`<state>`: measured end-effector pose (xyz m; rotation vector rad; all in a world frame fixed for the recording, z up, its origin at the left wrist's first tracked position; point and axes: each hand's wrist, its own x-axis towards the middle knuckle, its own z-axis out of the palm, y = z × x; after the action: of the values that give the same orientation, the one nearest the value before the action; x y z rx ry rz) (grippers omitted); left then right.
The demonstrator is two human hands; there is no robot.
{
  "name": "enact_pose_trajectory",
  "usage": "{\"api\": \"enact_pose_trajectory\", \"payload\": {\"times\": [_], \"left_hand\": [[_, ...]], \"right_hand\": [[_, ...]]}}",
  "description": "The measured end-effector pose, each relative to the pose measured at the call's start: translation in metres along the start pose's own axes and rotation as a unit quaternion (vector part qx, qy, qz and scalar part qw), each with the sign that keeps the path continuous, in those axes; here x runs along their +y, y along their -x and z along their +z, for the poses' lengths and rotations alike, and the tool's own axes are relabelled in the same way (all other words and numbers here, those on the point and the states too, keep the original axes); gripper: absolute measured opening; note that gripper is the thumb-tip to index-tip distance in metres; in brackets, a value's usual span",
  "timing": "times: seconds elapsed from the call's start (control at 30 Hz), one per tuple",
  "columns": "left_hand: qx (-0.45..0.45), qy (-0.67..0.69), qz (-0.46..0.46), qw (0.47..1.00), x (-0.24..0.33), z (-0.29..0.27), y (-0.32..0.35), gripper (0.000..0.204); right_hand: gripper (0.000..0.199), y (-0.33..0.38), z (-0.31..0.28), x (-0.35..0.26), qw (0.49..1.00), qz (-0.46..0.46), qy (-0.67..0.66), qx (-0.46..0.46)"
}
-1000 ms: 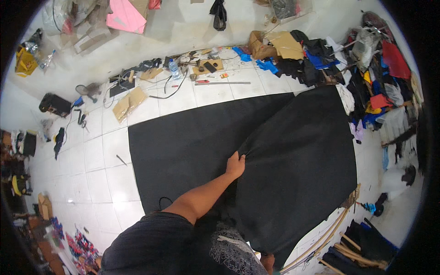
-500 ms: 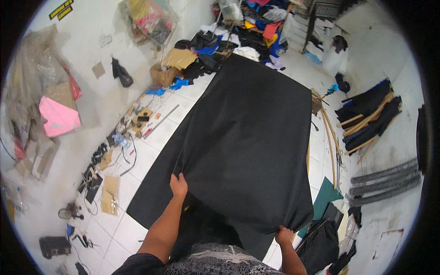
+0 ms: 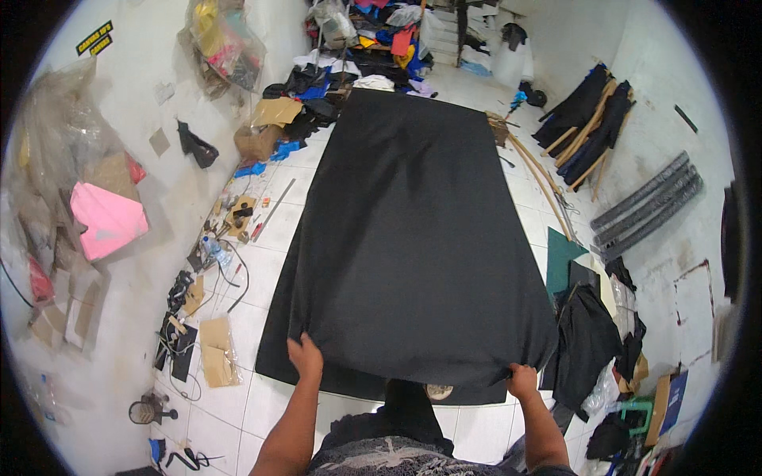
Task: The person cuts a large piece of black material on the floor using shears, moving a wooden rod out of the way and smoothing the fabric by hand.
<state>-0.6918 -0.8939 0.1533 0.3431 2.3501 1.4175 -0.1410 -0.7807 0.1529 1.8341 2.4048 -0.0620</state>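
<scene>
A large sheet of black fabric [image 3: 405,238] spreads away from me over the white tiles, with a few soft wrinkles near its far end. My left hand [image 3: 305,357] is closed on its near left corner, and my right hand [image 3: 521,381] grips the near right corner. Between the hands the near edge sags slightly, raised off what lies below. Beneath it, another black layer [image 3: 274,337] shows along the left side and at the front. My foot [image 3: 439,391] peeks out under the near edge.
Tools, cords and cardboard [image 3: 218,349] line the floor at left. Heaped cloths [image 3: 317,83] lie at the far end. Wooden strips [image 3: 540,174] rest along the right, near a green cloth [image 3: 565,262] and a black cloth bundle [image 3: 586,341]. Grey rolls [image 3: 647,206] lean by the right wall.
Both hands have drawn the fabric's near edge straighter and more level. The top sheet now lies more squarely over the lower layer. The view has shifted toward the right.
</scene>
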Motion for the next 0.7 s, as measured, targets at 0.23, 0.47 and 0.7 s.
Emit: {"api": "enact_pose_trajectory", "payload": {"times": [0.23, 0.47, 0.7], "left_hand": [[0.022, 0.065, 0.03, 0.997, -0.037, -0.099, 0.086, 0.044], [0.005, 0.09, -0.016, 0.996, -0.064, -0.124, 0.166, 0.041], [-0.096, 0.271, -0.105, 0.952, -0.136, -0.055, 0.191, 0.047]], "right_hand": [[0.032, 0.132, -0.064, -0.002, 1.0, -0.006, -0.017, 0.006], [0.032, 0.18, -0.087, 0.032, 0.998, 0.023, 0.004, -0.057], [0.04, 0.165, 0.003, 0.101, 0.994, 0.02, -0.099, 0.044]]}}
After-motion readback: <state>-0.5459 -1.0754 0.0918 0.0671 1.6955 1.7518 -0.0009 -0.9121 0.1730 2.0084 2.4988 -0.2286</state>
